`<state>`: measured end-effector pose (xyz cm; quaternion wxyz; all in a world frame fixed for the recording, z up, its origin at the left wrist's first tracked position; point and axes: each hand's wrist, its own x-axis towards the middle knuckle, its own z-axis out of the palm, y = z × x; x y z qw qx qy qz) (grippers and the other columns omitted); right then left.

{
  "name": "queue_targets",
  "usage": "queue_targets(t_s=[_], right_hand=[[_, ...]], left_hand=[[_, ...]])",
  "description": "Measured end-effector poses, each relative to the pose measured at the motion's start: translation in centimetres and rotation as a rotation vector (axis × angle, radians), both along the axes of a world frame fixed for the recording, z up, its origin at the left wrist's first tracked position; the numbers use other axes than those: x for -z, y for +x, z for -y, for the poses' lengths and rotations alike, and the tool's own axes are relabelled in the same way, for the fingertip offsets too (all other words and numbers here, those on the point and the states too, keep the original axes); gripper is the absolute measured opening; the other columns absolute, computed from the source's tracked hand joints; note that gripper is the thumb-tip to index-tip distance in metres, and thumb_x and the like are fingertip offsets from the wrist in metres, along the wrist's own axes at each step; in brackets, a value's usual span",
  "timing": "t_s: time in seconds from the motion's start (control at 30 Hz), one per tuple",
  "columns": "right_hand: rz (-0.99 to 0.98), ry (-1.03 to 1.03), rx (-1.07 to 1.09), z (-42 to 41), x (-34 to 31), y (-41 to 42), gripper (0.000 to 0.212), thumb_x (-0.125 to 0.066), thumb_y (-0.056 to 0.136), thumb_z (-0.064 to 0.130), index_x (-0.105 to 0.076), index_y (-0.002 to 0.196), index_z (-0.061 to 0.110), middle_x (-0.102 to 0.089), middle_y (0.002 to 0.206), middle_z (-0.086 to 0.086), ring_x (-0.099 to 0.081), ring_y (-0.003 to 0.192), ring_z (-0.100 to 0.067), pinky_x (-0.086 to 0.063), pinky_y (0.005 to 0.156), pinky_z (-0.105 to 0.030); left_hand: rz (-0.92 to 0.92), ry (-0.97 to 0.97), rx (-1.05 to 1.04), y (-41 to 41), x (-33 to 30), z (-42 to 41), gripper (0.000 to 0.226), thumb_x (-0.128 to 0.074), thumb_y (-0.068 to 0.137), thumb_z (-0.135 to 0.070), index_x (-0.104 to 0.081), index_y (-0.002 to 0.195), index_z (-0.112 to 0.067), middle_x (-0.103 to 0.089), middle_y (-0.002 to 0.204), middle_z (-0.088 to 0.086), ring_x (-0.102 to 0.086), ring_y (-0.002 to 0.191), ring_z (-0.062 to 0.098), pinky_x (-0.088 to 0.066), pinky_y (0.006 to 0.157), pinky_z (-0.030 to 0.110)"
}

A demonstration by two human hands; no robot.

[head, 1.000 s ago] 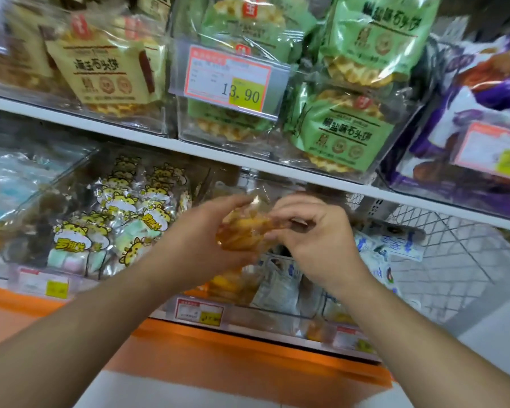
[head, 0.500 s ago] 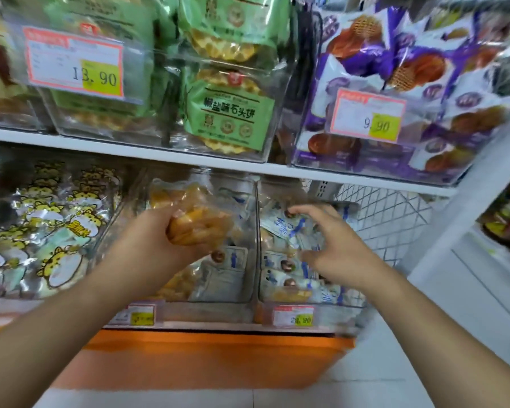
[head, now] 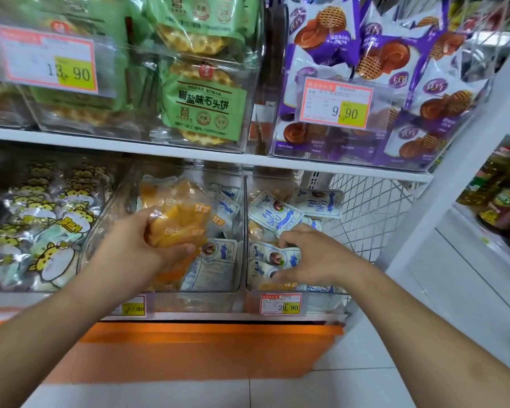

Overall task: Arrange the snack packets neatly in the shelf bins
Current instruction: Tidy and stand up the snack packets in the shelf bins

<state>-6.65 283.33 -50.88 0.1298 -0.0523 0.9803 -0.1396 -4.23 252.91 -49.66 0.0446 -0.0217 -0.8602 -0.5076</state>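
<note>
White shelf boards (head: 189, 151) over an orange base panel (head: 206, 348), pale floor tiles (head: 321, 390), white wire mesh (head: 368, 210) behind.

On the upper shelf, green packets (head: 205, 107) show golden waffle-grid biscuits, and purple-and-white packets (head: 330, 33) show brown swirls. Price tags (head: 337, 103) are white, red-bordered, with yellow patches. Below, clear orange packets (head: 177, 228) sit beside white packets with blue lettering (head: 273, 217) (each with a reddish-brown dot), and yellow-tiger packets (head: 53, 260) at the left edge.
</note>
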Motion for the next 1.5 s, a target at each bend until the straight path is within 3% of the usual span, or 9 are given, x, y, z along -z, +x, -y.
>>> queue_targets(t_s=[0.1,0.4,0.57,0.67,0.87,1.03,1.2,1.37,1.5], right_hand=[[-0.016,0.092,-0.005,0.9,-0.2,-0.2,0.078,-0.084,0.079,0.06,-0.057,0.146,0.031,-0.051,0.153,0.008,-0.046,0.142,-0.018,-0.043,0.114,-0.038],[-0.428,-0.348,0.18,0.2,-3.2,0.9,0.026,-0.092,0.079,0.033,-0.068,0.075,0.023,-0.065,0.086,0.006,-0.058,0.062,-0.015,-0.045,0.057,-0.034],[-0.539,-0.56,0.175,4.8,-5.7,1.4,0.021,-0.088,0.084,0.028,-0.07,0.077,0.035,-0.075,0.081,0.014,-0.065,0.068,0.008,-0.045,0.057,-0.007],[-0.568,-0.45,0.138,8.2,-5.3,0.1,0.016,-0.085,0.085,0.037,-0.072,0.083,0.027,-0.074,0.081,0.005,-0.069,0.076,-0.012,-0.053,0.066,-0.034],[-0.613,-0.006,-0.131,15.9,-3.2,-3.1,0.022,-0.072,0.093,0.028,-0.067,0.113,0.02,-0.061,0.106,-0.003,-0.06,0.107,-0.033,-0.048,0.082,-0.038],[-0.393,-0.133,-0.257,18.6,-1.8,-5.7,0.044,-0.084,0.082,0.036,-0.07,0.123,0.037,-0.066,0.118,0.008,-0.064,0.113,-0.02,-0.057,0.094,-0.04],[-0.315,-0.416,-0.177,14.4,-3.2,-3.6,0.064,-0.089,0.082,0.026,-0.064,0.141,0.036,-0.06,0.14,0.019,-0.052,0.128,0.004,-0.039,0.112,-0.016],[-0.462,-0.386,0.06,5.2,-2.4,0.8,0.045,-0.075,0.09,0.01,-0.068,0.129,0.03,-0.062,0.131,0.017,-0.059,0.117,0.002,-0.04,0.105,-0.009],[-0.444,-0.385,0.268,-0.3,-2.9,2.2,0.042,-0.067,0.088,0.002,-0.067,0.121,0.028,-0.071,0.116,0.006,-0.067,0.101,-0.01,-0.055,0.095,-0.029]], left_hand=[[0.013,0.02,0.008,0.0,-0.2,0.3,0.028,-0.09,0.074,-0.023,-0.067,0.091,-0.023,-0.073,0.074,-0.017,-0.071,0.061,0.005,-0.052,0.047,0.017],[0.069,0.14,-0.041,-0.2,-0.9,3.5,0.029,-0.089,0.075,-0.025,-0.07,0.094,-0.016,-0.076,0.074,-0.004,-0.074,0.06,0.014,-0.055,0.046,0.021],[0.084,0.192,-0.092,0.2,-1.6,5.8,0.031,-0.089,0.074,-0.024,-0.07,0.096,-0.014,-0.078,0.076,0.0,-0.076,0.062,0.018,-0.061,0.054,0.033],[0.069,0.152,-0.113,0.6,-1.9,7.1,0.028,-0.091,0.073,-0.026,-0.071,0.092,-0.019,-0.078,0.076,-0.001,-0.076,0.063,0.018,-0.064,0.065,0.045],[0.044,0.135,-0.101,1.5,-2.0,8.5,0.028,-0.092,0.071,-0.024,-0.07,0.087,-0.017,-0.075,0.069,-0.008,-0.071,0.056,0.009,-0.05,0.043,0.016],[0.075,0.171,-0.115,1.2,-1.7,9.1,0.028,-0.092,0.072,-0.029,-0.072,0.091,-0.023,-0.077,0.075,-0.006,-0.074,0.062,0.012,-0.057,0.052,0.028],[0.114,0.201,-0.055,1.2,-1.3,7.9,0.028,-0.09,0.074,-0.031,-0.073,0.097,-0.026,-0.079,0.084,-0.001,-0.077,0.073,0.017,-0.064,0.072,0.047],[-0.017,0.073,0.06,0.7,-2.1,2.3,0.026,-0.089,0.076,-0.032,-0.068,0.09,-0.023,-0.075,0.078,-0.005,-0.072,0.067,0.008,-0.063,0.062,0.034],[-0.222,-0.142,0.27,-0.6,-2.9,-5.0,0.027,-0.084,0.081,-0.03,-0.062,0.096,-0.032,-0.07,0.083,-0.016,-0.066,0.076,0.001,-0.054,0.07,0.026]])
